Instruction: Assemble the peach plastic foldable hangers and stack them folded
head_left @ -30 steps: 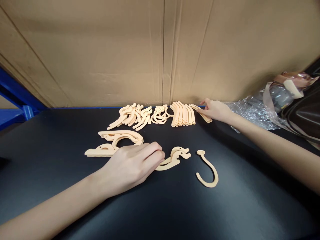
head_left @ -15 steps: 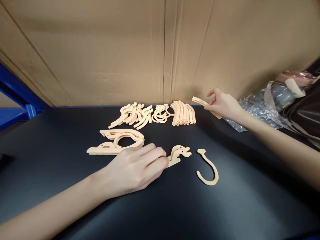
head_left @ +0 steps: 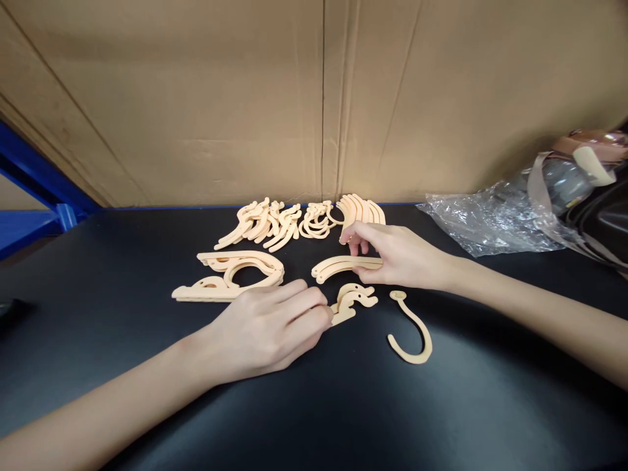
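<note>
On the black tabletop (head_left: 314, 405), the left hand (head_left: 267, 330) lies palm down, its fingertips pinched on the near end of a small wavy plastic piece (head_left: 354, 299). At its 1 o'clock the right hand (head_left: 397, 255) grips one end of a curved plastic strip (head_left: 338, 265), held just above the surface. A hook-shaped piece (head_left: 412, 327) lies alone at the wavy piece's 4 o'clock. Stacked frames (head_left: 230, 278) sit at the left hand's 11 o'clock; piles of parts (head_left: 294, 221) line the far edge at 12.
</note>
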Tool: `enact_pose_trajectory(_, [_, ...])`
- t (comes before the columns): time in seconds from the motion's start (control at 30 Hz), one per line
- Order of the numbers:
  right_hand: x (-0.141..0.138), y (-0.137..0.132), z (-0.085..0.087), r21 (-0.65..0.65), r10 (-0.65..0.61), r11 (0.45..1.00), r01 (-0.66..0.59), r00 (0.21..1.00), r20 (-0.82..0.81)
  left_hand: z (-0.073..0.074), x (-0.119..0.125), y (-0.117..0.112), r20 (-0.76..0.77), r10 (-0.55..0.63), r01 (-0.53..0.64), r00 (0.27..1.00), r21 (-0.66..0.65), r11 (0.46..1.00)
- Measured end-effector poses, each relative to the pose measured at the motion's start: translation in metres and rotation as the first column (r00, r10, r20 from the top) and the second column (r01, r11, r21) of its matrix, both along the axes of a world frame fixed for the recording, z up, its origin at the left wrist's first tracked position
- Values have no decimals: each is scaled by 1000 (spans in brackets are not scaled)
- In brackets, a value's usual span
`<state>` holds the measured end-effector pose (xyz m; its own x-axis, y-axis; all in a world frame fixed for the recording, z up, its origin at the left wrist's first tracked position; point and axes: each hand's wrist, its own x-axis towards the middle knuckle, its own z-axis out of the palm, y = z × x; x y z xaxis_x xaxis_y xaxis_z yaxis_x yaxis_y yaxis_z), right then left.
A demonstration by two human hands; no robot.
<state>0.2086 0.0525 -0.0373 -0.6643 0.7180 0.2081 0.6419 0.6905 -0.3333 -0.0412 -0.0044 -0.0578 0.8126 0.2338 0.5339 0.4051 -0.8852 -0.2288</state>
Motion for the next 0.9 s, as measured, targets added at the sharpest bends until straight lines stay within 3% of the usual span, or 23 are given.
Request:
enact_pose_trajectory(0.3, [-1, -1, -5, -63, 33, 998, -32, 999, 19, 1, 0, 2, 33, 0, 2, 999, -59, 998])
enact_pose_trajectory(0.47, [11, -7, 15, 12, 51, 999, -51, 998, 27, 0, 0, 3, 31, 5, -2, 1000, -77, 997])
enact_pose_trajectory(0.57, [26, -17, 28, 125, 65, 989, -84, 986, 152, 1, 1, 2, 35, 25, -22, 999, -72, 997])
enact_pose_trajectory(0.67, [42, -32, 32, 36, 168, 982, -183, 952, 255, 4, 3, 1, 30, 70, -68, 997, -60, 996])
enact_pose_trajectory(0.8, [55, -48, 29, -118, 234, 970, -211, 944, 231, 7, 8, -5, -8, 63, -63, 998, 41, 997])
enact_pose_trajectory(0.9, [55, -56, 25, -67, 245, 970, -236, 929, 276, 5, 11, -11, -22, 73, -70, 997, 90, 993])
